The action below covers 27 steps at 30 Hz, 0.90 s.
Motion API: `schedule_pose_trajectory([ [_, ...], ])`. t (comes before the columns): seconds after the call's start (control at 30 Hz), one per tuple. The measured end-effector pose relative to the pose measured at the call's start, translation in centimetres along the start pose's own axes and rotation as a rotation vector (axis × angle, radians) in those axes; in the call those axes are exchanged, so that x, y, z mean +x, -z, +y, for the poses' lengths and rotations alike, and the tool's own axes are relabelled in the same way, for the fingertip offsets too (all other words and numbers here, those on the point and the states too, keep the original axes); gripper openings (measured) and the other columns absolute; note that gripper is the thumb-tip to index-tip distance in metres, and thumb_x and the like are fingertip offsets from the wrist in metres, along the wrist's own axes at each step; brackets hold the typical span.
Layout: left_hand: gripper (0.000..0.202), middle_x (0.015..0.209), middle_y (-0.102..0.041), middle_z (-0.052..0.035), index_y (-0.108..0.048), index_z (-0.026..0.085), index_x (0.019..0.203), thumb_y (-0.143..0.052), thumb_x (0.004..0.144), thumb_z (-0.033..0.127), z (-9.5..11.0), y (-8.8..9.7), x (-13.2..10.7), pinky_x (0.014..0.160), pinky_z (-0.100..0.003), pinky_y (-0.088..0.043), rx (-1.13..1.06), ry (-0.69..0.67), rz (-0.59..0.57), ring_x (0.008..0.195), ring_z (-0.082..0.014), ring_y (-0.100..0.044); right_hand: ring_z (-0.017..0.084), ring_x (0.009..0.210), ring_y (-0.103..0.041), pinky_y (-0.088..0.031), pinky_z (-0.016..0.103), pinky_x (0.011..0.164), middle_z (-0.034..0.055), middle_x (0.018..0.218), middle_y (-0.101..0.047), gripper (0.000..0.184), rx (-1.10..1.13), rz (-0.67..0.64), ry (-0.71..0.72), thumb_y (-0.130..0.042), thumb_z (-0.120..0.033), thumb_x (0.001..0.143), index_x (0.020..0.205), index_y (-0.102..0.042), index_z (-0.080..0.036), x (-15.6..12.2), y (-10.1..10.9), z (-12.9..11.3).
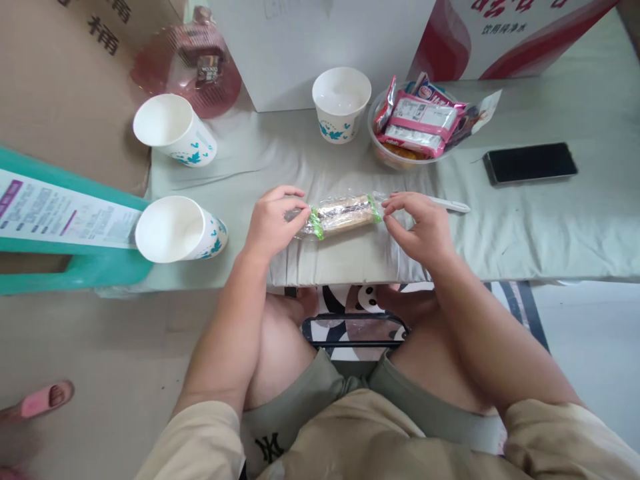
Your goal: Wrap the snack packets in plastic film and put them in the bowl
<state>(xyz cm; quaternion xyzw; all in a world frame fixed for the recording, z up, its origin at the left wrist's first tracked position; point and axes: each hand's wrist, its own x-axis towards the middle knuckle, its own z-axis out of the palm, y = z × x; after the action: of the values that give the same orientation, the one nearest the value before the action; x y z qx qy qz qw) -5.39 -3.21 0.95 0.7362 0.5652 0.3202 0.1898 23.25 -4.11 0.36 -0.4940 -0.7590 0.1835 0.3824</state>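
Note:
A wrapped snack bar, in clear plastic with green bands near both ends, lies across the front part of the cloth-covered table. My left hand pinches the left end of its wrapper between thumb and fingers. At the opposite end, my right hand pinches the wrapper's right tip. The wrapper looks sealed, and a pale, layered filling shows through it. Just behind my right hand lies a slim white plastic utensil, partly hidden by that hand.
Paper cups stand at the left, another cup at the back. A bowl of packaged snacks and a phone are to the right. Boxes line the back, beside a pink basket. A green frame juts in from the left.

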Motion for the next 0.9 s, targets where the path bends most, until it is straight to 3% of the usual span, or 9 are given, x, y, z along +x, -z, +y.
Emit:
schedule_pose_trajectory([
  [0.1, 0.017, 0.105, -0.076, -0.0051, -0.077, 0.019, 0.083, -0.063, 0.088, 0.025, 0.2, -0.2, -0.5, 0.093, -0.032, -0.054, 0.021, -0.031, 0.063, 0.095, -0.0175, -0.07, 0.026, 0.099, -0.072, -0.054, 0.042, 0.091, 0.0041, 0.093, -0.076, 0.012, 0.004, -0.012, -0.023, -0.058, -0.017, 0.08, 0.087, -0.065, -0.024, -0.9, 0.6, -0.4],
  [0.2, 0.017, 0.104, -0.078, -0.0052, -0.077, 0.019, 0.083, -0.063, 0.088, 0.025, 0.6, -0.4, -0.9, 0.09, -0.031, -0.055, 0.026, -0.067, 0.115, 0.093, -0.0172, -0.072, 0.023, 0.084, -0.07, -0.054, 0.038, 0.082, 0.0019, 0.084, -0.072, 0.033, -0.027, -0.052, -0.044, -0.054, -0.012, 0.075, 0.103, -0.068, -0.024, -1.7, 0.9, -0.5],
  [0.33, 0.021, 0.099, -0.079, -0.0054, -0.075, 0.019, 0.078, -0.059, 0.089, 0.027, 2.2, 0.6, -1.6, 0.085, -0.029, -0.056, 0.0, -0.156, 0.105, 0.09, -0.0171, -0.073, 0.021, 0.08, -0.065, -0.052, 0.035, 0.076, 0.0051, 0.085, -0.068, 0.03, -0.031, -0.157, 0.024, -0.05, -0.012, 0.074, 0.09, -0.073, -0.023, -2.3, 1.7, -0.9],
  [0.4, 0.022, 0.088, -0.079, -0.0042, -0.074, 0.019, 0.076, -0.058, 0.088, 0.027, 3.3, 1.6, -2.3, 0.079, -0.028, -0.055, -0.008, -0.181, 0.007, 0.081, -0.0159, -0.072, 0.019, 0.078, -0.064, -0.052, 0.034, 0.075, 0.0074, 0.095, -0.07, 0.028, 0.001, -0.241, 0.041, -0.05, -0.014, 0.074, 0.086, -0.074, -0.021, -2.5, 2.4, -1.5],
  [0.5, 0.019, 0.075, -0.075, -0.0021, -0.073, 0.018, 0.076, -0.059, 0.085, 0.027, 4.5, 3.0, -3.3, 0.07, -0.026, -0.052, 0.015, -0.111, -0.205, 0.067, -0.0143, -0.067, 0.019, 0.077, -0.066, -0.051, 0.033, 0.075, 0.0071, 0.099, -0.075, 0.033, 0.009, -0.43, -0.019, -0.049, -0.021, 0.081, 0.099, -0.077, -0.019, -2.6, 3.2, -2.2],
  [0.6, 0.021, 0.07, -0.074, -0.0003, -0.076, 0.02, 0.084, -0.057, 0.085, 0.029, 4.6, 3.5, -3.6, 0.066, -0.026, -0.05, 0.05, 0.073, -0.439, 0.064, -0.0153, -0.067, 0.022, 0.08, -0.069, -0.05, 0.034, 0.076, 0.0047, 0.089, -0.078, 0.038, -0.16, -0.63, -0.162, -0.047, -0.027, 0.09, 0.113, -0.077, -0.022, -2.6, 3.2, -2.8],
  [0.7, 0.026, 0.068, -0.074, 0.001, -0.078, 0.024, 0.098, -0.055, 0.085, 0.028, 4.3, 3.4, -3.4, 0.061, -0.026, -0.049, 0.113, 0.293, -0.613, 0.06, -0.0169, -0.068, 0.027, 0.088, -0.071, -0.051, 0.038, 0.078, 0.0058, 0.088, -0.079, 0.047, -0.342, -0.688, -0.277, -0.046, -0.027, 0.092, 0.134, -0.068, -0.022, -2.2, 2.8, -3.1],
  [0.77, 0.033, 0.068, -0.074, 0.0012, -0.076, 0.026, 0.111, -0.058, 0.084, 0.029, 4.4, 3.2, -3.0, 0.061, -0.027, -0.05, 0.174, 0.382, -0.605, 0.058, -0.0176, -0.067, 0.031, 0.093, -0.071, -0.052, 0.041, 0.08, 0.0071, 0.087, -0.079, 0.058, -0.383, -0.634, -0.349, -0.045, -0.028, 0.093, 0.15, -0.053, -0.018, -1.9, 2.5, -3.3],
  [0.9, 0.053, 0.067, -0.071, 0.0009, -0.064, 0.026, 0.138, -0.062, 0.086, 0.032, 4.9, 2.7, -2.2, 0.073, -0.031, -0.051, 0.262, 0.397, -0.358, 0.066, -0.02, -0.066, 0.031, 0.087, -0.07, -0.053, 0.044, 0.08, 0.0083, 0.089, -0.079, 0.078, -0.301, -0.482, -0.419, -0.046, -0.026, 0.093, 0.165, -0.021, -0.011, -1.1, 1.8, -3.4],
])
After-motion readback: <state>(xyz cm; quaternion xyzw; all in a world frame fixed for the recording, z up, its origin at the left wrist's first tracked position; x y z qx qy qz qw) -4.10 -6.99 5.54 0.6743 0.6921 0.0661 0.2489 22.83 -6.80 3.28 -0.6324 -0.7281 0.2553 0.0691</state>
